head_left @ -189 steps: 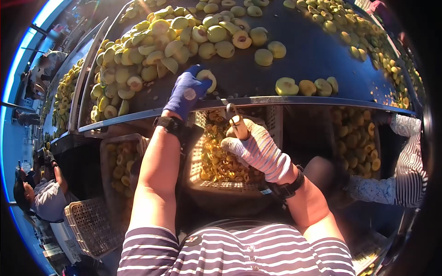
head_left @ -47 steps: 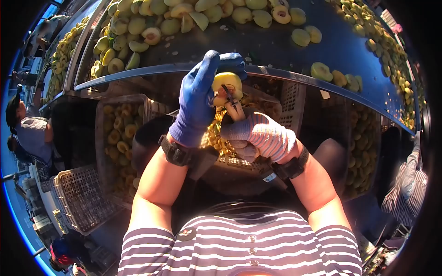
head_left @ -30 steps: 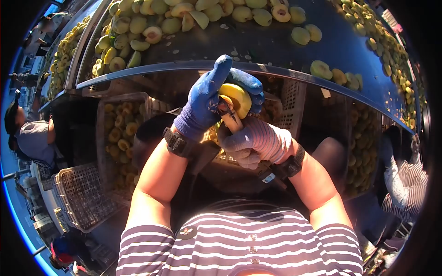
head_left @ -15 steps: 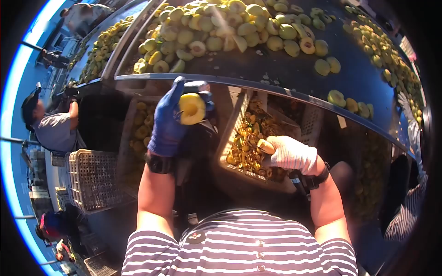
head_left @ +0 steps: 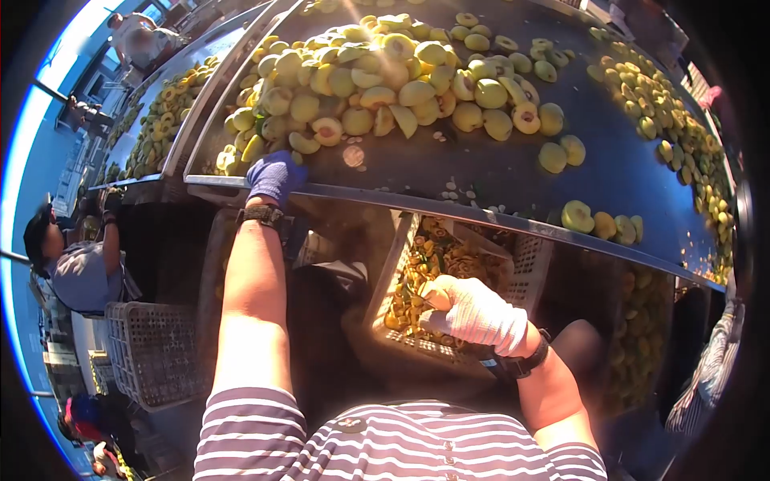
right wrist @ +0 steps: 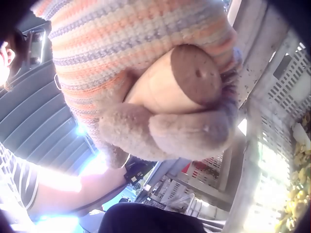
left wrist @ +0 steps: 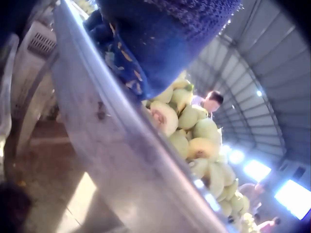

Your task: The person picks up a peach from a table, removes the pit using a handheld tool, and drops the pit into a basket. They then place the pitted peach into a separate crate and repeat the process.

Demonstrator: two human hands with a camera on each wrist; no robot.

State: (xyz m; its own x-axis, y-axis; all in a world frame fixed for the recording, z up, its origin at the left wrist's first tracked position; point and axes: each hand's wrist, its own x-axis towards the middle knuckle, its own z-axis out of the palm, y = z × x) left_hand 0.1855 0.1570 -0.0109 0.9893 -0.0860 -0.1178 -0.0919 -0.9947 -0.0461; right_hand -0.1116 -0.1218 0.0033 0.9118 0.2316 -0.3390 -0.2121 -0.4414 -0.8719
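My left hand, in a blue glove, is at the near edge of the metal table, beside the left end of a heap of yellow-green peach halves. Its fingers are mostly hidden; I cannot tell if they hold anything. In the left wrist view the glove overlaps the rim, with peach halves just past it. My right hand, in a striped knit glove, is over a crate of fruit scraps. Its fingers curl round the wooden handle of a pitting knife, whose blade is hidden.
Several peach halves lie apart near the table edge on the right. Another crate of fruit stands below right. An upright plastic crate is at left, near a seated person. More fruit lines the table's far right.
The right hand worked the knife in a peach half held by the left. The left then carried it leftward and is now at the table edge; that half is out of sight. The hands are apart.
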